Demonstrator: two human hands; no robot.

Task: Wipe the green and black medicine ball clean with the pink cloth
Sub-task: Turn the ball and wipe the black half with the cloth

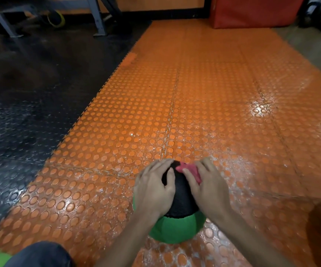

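Head view, from the left: a dark floor mat (21, 122) borders an orange studded mat (194, 112), and a knee (40, 255) in dark trousers shows at the bottom edge. The ball (177, 226) sits on the orange mat near the bottom centre, black half up and green half toward the person. The left hand (153, 187) rests on its black left side, fingers spread and relaxed, grasping nothing. The right hand (207, 185) lies on the ball's right side, thumb and fingers holding the cloth (189, 169) against the far top. A red pad (252, 10) stands far right.
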